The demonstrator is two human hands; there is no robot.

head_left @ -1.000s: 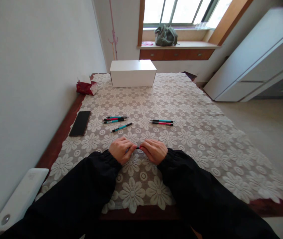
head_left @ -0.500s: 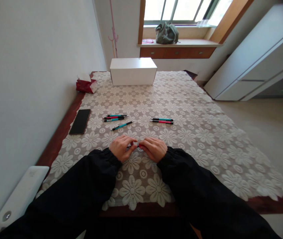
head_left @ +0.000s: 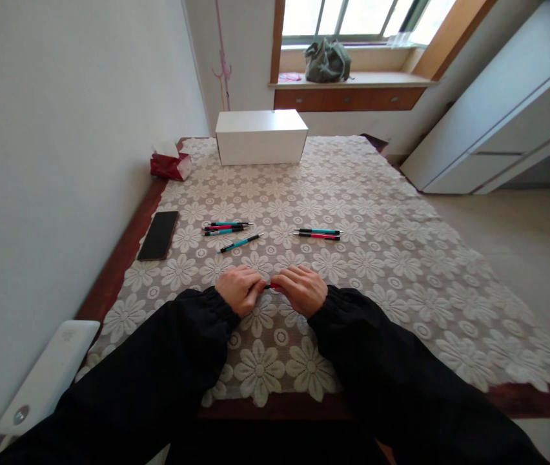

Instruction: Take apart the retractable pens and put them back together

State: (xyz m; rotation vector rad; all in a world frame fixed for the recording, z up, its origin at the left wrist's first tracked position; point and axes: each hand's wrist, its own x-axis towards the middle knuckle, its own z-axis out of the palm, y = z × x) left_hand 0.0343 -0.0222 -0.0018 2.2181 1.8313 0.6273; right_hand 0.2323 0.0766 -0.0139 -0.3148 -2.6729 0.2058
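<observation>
Both of your hands close on one red pen (head_left: pixel 272 286); your left hand (head_left: pixel 239 290) pinches its left end and your right hand (head_left: pixel 304 290) pinches its right end, so each grip is shut on the same pen; only a short red stretch shows in the gap between your fingers, and the rest is hidden under them. You hold it low over the near middle of the desk (head_left: pixel 120 265); its long axis runs left to right, straight across between the two hands, and neither hand is nearer to it than the other; whether it touches the cloth I cannot tell.

Beneath it lies a lace tablecloth (head_left: pixel 376 258), cream, with raised flower shapes and small holes; it looks rough and a little uneven. Farther off on the left lie three slim pens in a bunch (head_left: pixel 226 227), teal and red with dark tips, and just near of them a single teal pen (head_left: pixel 240 243) lies tilted; to the right of these two more pens (head_left: pixel 317 234) lie side by side, all well apart from your hands. A flat black phone (head_left: pixel 158 235) lies by the left edge; a white oblong box (head_left: pixel 261 137) and a red tissue pack (head_left: pixel 170 165) stand at the far end.
</observation>
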